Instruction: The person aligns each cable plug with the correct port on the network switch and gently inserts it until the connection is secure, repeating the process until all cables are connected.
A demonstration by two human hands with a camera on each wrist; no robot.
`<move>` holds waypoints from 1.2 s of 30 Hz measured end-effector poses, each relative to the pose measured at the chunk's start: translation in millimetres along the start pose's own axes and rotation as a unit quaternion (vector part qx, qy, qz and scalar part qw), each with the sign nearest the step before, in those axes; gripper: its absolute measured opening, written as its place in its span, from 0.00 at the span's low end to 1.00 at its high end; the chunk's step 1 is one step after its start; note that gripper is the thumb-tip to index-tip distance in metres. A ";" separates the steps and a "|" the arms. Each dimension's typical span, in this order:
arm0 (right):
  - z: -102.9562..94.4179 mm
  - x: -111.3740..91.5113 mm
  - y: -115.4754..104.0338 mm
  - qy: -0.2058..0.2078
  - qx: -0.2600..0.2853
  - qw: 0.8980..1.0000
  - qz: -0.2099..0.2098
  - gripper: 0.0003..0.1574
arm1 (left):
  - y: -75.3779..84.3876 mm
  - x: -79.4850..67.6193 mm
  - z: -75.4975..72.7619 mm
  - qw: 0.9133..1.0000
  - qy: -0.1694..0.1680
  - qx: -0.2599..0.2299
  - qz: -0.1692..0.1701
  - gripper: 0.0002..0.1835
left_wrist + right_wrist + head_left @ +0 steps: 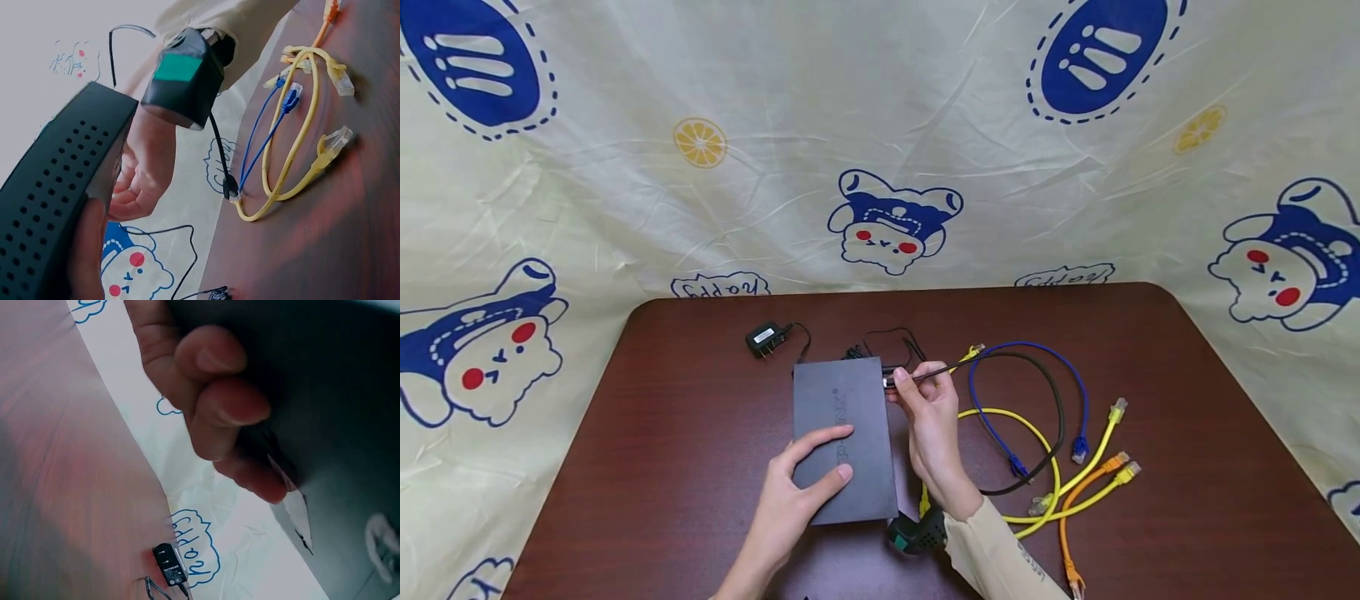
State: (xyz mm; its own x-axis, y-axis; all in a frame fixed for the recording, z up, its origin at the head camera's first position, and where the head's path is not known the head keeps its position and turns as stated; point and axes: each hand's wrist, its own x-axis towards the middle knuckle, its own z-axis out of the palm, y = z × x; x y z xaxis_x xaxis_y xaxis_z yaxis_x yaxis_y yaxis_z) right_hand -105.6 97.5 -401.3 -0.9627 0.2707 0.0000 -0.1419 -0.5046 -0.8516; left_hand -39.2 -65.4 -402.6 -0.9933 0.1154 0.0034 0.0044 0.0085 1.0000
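A dark grey network switch (865,500), lettered on top, is tilted above the table in my left hand (786,492). Thumb and index finger lie over its top face, while other fingers (228,403) curl under it in the right wrist view. Rows of small vent holes mark its side in the left wrist view. At its right-hand edge, my right hand (934,417) pinches a black Ethernet cable (1052,383) close behind the plug (889,382). The plug sits right at the port side; fingers partly cover it. From there the cable loops right and down to the table.
A black power adapter (766,339) with its thin cord lies at the table's back left. Right of the hands lie a blue cable (1084,383), yellow cables (1054,450) and an orange cable (1063,533), partly crossing. A patterned cloth (775,208) hangs behind the table (662,467).
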 end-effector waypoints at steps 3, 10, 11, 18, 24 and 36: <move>1.1 1.0 -0.7 -0.010 0.001 1.000 0.005 0.12 | 0.7 0.6 0.0 1.000 0.003 -0.026 -0.011 0.20; 1.7 2.5 -0.3 -0.028 0.008 0.999 0.030 0.06 | 1.7 5.5 0.0 0.999 0.035 -0.029 0.006 0.20; 1.6 1.6 0.0 -0.032 0.004 0.999 0.033 0.05 | 1.5 6.5 -0.1 0.999 0.039 -0.030 0.009 0.20; -1.8 -6.4 0.9 -0.062 -0.043 0.996 0.038 0.15 | 0.8 12.7 -3.7 0.997 0.063 -0.038 0.017 0.20; -5.4 -14.2 -7.8 -0.075 -0.065 0.995 0.025 0.16 | -0.4 15.1 -8.5 0.997 0.069 -0.045 0.008 0.20; -15.0 -15.0 -35.9 -0.125 -0.074 0.989 -0.008 0.15 | -3.4 16.3 -11.6 0.996 0.064 -0.058 0.003 0.20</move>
State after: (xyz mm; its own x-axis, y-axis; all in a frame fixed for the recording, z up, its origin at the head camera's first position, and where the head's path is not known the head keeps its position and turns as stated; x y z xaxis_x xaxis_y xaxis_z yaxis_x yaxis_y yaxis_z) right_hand -82.6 123.8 -378.6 -0.9901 0.0580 0.1279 -0.1404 -0.3715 -0.9178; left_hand -56.7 -75.1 -405.9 -0.9999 -0.0122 0.0021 0.0034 -0.1067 0.9943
